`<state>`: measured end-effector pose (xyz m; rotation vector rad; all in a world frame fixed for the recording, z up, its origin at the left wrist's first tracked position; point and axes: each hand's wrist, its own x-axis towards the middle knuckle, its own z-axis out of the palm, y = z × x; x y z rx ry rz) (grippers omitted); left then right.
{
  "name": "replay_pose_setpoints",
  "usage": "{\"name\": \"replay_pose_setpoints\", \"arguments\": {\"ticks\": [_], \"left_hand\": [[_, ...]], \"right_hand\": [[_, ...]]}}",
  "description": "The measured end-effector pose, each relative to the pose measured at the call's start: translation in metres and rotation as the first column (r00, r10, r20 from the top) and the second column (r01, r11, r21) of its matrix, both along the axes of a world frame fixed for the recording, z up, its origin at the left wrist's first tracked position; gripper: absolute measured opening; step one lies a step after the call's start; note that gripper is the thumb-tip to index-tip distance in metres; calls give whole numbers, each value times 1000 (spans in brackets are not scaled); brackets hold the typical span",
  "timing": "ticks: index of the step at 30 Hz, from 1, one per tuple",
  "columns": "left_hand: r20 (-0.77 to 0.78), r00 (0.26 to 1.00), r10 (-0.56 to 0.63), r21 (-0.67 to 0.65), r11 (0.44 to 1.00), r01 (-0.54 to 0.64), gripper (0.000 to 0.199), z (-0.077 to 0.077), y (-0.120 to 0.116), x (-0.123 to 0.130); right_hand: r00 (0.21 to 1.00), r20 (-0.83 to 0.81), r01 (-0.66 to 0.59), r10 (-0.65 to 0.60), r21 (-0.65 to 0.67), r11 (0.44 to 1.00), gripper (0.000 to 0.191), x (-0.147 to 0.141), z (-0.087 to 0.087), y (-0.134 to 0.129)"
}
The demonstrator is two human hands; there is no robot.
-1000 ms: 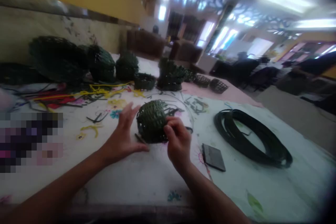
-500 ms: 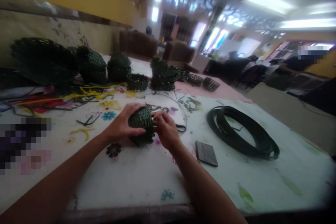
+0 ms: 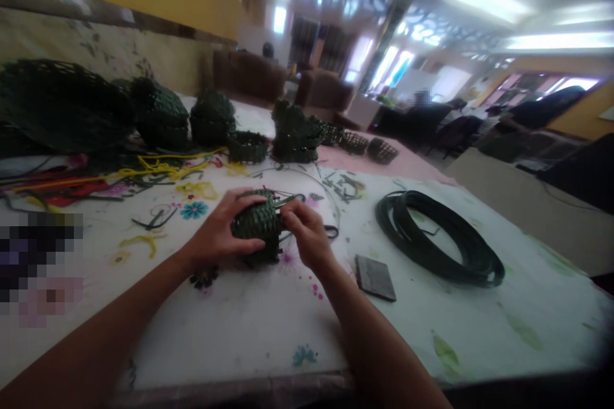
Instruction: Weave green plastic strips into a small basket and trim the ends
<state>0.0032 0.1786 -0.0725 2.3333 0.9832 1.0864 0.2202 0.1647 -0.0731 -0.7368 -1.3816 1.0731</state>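
A small dark green woven basket (image 3: 256, 223) lies on its side on the table, its rim turned to the right. My left hand (image 3: 225, 227) is wrapped round its body, thumb below and fingers over the top. At the rim, my right hand (image 3: 307, 230) pinches the end of a dark green strip that juts from the weave; the fingertips partly hide it. Other short strip ends stick out along the rim. A long thin strip loops behind the right hand on the tablecloth (image 3: 268, 332).
A coil of dark green strip (image 3: 446, 243) lies at the right, a flat grey block (image 3: 375, 277) nearer. Several woven baskets (image 3: 297, 134) line the back. Yellow strips (image 3: 167, 169) and scraps are scattered at the left. A person (image 3: 537, 115) is in the right background.
The right hand's fingers have closed into a tighter pinch at the rim. The left hand keeps its hold on the basket. The whole view has shifted slightly.
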Motion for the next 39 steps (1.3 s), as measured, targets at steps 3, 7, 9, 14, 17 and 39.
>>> {"name": "replay_pose_setpoints", "arguments": {"ticks": [3, 7, 9, 14, 17, 39], "left_hand": [[2, 1000, 8, 5, 1000, -8, 66, 0, -1, 1], [-1, 1000, 28, 1, 1000, -28, 65, 0, 0, 1], [1, 999, 33, 0, 999, -33, 63, -1, 1, 2], [12, 1000, 26, 16, 1000, -26, 62, -1, 1, 2], [12, 1000, 26, 15, 1000, -27, 62, -1, 2, 2], [-38, 996, 77, 252, 966, -65, 33, -1, -10, 2]], "right_hand": [[999, 9, -31, 32, -58, 998, 35, 2, 5, -2], [998, 0, -66, 66, -115, 991, 37, 3, 12, -5], [998, 12, -54, 56, -129, 990, 37, 2, 13, -7], [999, -18, -48, 46, -175, 983, 39, 1, 13, -9], [997, -29, -77, 72, -208, 975, 42, 1, 14, -8], [999, 20, -41, 47, -227, 973, 36, -4, 12, -8]]}}
